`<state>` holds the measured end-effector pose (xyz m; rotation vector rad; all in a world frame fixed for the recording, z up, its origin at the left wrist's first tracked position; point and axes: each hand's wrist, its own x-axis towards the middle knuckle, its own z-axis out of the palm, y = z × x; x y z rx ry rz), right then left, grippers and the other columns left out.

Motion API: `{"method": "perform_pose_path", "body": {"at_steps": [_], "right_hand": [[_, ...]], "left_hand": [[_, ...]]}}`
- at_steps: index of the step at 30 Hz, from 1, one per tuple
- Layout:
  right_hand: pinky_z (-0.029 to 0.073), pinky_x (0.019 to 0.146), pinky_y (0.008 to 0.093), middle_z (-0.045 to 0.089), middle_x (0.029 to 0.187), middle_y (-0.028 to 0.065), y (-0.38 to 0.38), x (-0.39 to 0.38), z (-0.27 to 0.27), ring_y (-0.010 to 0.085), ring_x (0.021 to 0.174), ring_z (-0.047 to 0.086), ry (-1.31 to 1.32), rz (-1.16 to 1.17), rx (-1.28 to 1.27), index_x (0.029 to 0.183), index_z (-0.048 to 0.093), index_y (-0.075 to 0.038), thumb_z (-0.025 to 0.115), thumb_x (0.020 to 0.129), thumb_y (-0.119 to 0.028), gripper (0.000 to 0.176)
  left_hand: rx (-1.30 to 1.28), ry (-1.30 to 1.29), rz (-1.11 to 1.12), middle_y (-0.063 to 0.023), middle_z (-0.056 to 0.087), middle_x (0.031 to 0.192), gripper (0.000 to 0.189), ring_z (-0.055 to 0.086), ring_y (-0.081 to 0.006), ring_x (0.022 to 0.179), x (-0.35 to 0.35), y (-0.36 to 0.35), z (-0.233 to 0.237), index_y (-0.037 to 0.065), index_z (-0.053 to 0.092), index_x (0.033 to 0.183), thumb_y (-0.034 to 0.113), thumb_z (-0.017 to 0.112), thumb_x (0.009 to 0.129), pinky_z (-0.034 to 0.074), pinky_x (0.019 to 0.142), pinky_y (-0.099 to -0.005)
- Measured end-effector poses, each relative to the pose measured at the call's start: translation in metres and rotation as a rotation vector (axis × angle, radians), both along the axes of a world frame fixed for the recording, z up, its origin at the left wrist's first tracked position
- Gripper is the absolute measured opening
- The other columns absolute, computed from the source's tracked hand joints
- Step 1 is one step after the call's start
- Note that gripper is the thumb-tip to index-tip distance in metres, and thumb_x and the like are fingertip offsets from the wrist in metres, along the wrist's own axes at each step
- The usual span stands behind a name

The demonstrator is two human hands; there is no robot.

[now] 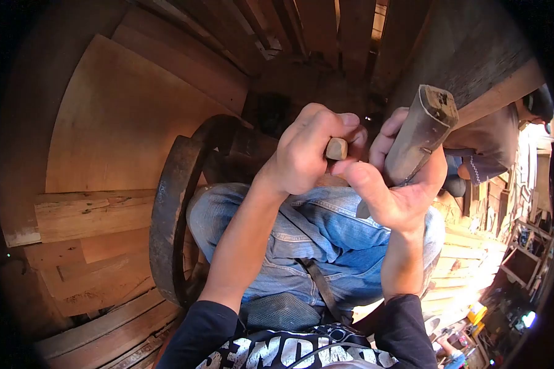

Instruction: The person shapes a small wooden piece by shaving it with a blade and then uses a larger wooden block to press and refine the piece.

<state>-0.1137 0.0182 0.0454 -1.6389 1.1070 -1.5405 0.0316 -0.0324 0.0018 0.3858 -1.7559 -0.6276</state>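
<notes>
My left hand is closed around a slim wooden stick, with its squared, pale end poking out toward me between thumb and fingers. Close beside it, my right hand grips a thick, worn wooden bar with rounded corners and a rough, split end that points up and to the right. The right thumb reaches toward the stick, its tip right by the left fingers. Both hands are raised over my knees in blue jeans. A small dark tip shows below the right palm.
A heavy, curved dark wooden piece stands by my left knee. Large boards and stacked planks fill the left side. Another person is close at the right, near a leaning beam. Sunlit clutter lies beyond.
</notes>
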Motion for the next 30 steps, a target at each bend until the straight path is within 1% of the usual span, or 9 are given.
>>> {"method": "perform_pose_path", "body": {"at_steps": [8,10,12,15,17,25,28,29,30], "right_hand": [[0.031,0.049,0.0174,0.044,0.065,-0.0058,-0.012,0.014,0.016,0.0016,0.056,0.038,0.040,-0.112,0.052,0.098,0.051,0.000,0.088,0.065,-0.013,0.052],[0.032,0.050,0.0169,0.047,0.066,-0.0053,-0.012,0.024,0.024,0.0007,0.057,0.041,-0.247,-0.163,0.329,0.097,0.051,0.000,0.086,0.068,-0.009,0.046],[0.034,0.050,0.0167,0.048,0.065,-0.0047,-0.018,0.017,0.013,0.0010,0.056,0.041,-0.119,-0.279,0.216,0.096,0.051,0.000,0.084,0.070,-0.007,0.042],[0.036,0.052,0.0161,0.047,0.062,-0.0038,-0.014,0.008,0.010,0.0014,0.054,0.041,0.015,-0.303,0.066,0.098,0.051,0.000,0.082,0.073,-0.007,0.040],[0.038,0.051,0.0167,0.044,0.060,-0.0039,-0.008,0.006,0.005,0.0013,0.054,0.040,-0.035,-0.099,0.050,0.101,0.049,0.002,0.083,0.073,-0.008,0.045],[0.045,0.052,0.0194,0.047,0.059,-0.0026,-0.008,0.009,0.011,0.0037,0.052,0.047,0.024,-0.084,0.131,0.104,0.047,0.004,0.082,0.074,-0.010,0.048],[0.045,0.052,0.0196,0.052,0.061,-0.0007,-0.007,0.012,0.016,0.0053,0.053,0.052,0.060,-0.051,0.130,0.104,0.048,0.003,0.081,0.076,-0.010,0.045],[0.044,0.052,0.0191,0.054,0.063,-0.0003,-0.007,0.019,0.021,0.0051,0.053,0.052,-0.097,-0.101,0.221,0.103,0.048,0.002,0.080,0.077,-0.009,0.043],[0.042,0.052,0.0187,0.055,0.065,0.0001,-0.007,0.024,0.023,0.0050,0.054,0.052,-0.254,-0.151,0.312,0.102,0.049,0.001,0.079,0.077,-0.009,0.040]], "left_hand": [[0.439,0.022,-0.166,-0.0125,0.058,0.081,0.021,0.059,-0.0200,0.068,0.015,0.004,-0.010,-0.002,0.054,0.104,0.009,0.062,0.088,0.047,0.059,-0.0299],[0.506,-0.001,-0.152,-0.0127,0.057,0.080,0.018,0.057,-0.0190,0.065,0.016,-0.004,-0.014,-0.002,0.053,0.104,0.008,0.059,0.090,0.046,0.057,-0.0291],[0.508,0.281,-0.909,-0.0132,0.055,0.078,0.013,0.053,-0.0168,0.057,0.015,-0.025,-0.019,-0.002,0.050,0.105,0.005,0.049,0.094,0.043,0.054,-0.0271],[0.663,0.251,-0.605,-0.0136,0.053,0.074,0.012,0.049,-0.0151,0.051,0.015,-0.002,-0.004,-0.001,0.048,0.105,0.003,0.041,0.097,0.040,0.052,-0.0259],[0.224,0.027,-0.059,-0.0126,0.057,0.073,0.011,0.053,-0.0182,0.057,0.011,0.003,0.003,0.001,0.052,0.102,0.007,0.049,0.093,0.043,0.055,-0.0280],[0.175,0.029,-0.010,-0.0094,0.052,0.059,0.027,0.048,-0.0160,0.049,0.005,0.000,0.001,0.000,0.053,0.077,0.017,0.040,0.094,0.039,0.050,-0.0269],[0.304,0.245,0.305,-0.0082,0.050,0.053,0.037,0.046,-0.0152,0.047,-0.019,0.006,-0.005,0.000,0.053,0.067,0.021,0.037,0.094,0.038,0.049,-0.0265],[0.304,0.245,0.308,-0.0082,0.050,0.053,0.037,0.046,-0.0152,0.047,-0.009,0.003,-0.006,0.000,0.053,0.067,0.021,0.037,0.094,0.038,0.049,-0.0265],[0.365,0.157,-0.010,-0.0104,0.055,0.069,0.018,0.052,-0.0174,0.058,0.009,-0.001,-0.008,0.000,0.054,0.085,0.015,0.047,0.092,0.043,0.055,-0.0279]]}}
